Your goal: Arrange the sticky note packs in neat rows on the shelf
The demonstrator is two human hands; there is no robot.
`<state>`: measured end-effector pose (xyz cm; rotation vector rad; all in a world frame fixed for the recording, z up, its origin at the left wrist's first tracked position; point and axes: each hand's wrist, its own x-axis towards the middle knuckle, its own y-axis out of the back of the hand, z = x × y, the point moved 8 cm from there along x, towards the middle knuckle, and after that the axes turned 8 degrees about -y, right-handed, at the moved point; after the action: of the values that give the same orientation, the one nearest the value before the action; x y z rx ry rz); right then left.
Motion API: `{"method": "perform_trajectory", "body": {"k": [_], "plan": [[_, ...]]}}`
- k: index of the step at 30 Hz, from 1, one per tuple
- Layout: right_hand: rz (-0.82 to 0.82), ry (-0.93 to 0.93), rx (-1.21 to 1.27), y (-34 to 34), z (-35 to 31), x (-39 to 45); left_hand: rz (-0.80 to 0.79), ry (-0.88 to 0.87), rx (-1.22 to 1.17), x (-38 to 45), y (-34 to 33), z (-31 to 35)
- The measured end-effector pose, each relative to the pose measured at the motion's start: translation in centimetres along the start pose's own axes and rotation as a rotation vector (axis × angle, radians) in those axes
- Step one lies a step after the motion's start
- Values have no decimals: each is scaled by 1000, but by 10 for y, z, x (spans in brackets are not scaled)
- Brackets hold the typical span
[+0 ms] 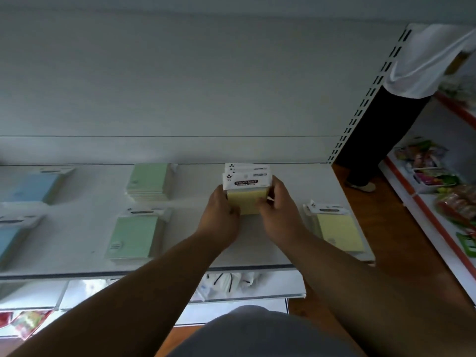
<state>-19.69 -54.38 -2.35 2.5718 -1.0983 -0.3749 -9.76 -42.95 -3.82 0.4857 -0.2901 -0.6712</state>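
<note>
both hands on a yellow stack at the back of the shelf

the left hand (221, 210) and right hand (278, 204) curl their fingers round a stack of yellow sticky note packs (246, 195) from either side, toward the rear of the white shelf (257, 243). another yellow stack (337, 230) lies near the front right; 2 green stacks (139, 222) and blue stacks (23, 202) sit well apart to the left — in rows.

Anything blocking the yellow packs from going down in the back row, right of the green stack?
Nothing visible. Both hands, left hand and right hand, grip the yellow packs over bare shelf; the green stack sits well left.
</note>
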Motion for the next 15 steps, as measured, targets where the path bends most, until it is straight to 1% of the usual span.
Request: {"method": "perform_trajectory", "body": {"k": [4,8,11,13,15], "plan": [[84,79,74,-8,-2,-21,45,-77,13,-13,10,-2],[93,72,41,-17,1,-32,-66,-72,-12,-20,5,-10],[149,91,54,-15,0,-38,-67,-110,-32,-21,6,-6],[140,72,38,-16,2,-38,-90,-125,-17,-22,3,-4],[112,27,-30,-17,8,-35,-110,-125,54,-17,2,-4]]}}
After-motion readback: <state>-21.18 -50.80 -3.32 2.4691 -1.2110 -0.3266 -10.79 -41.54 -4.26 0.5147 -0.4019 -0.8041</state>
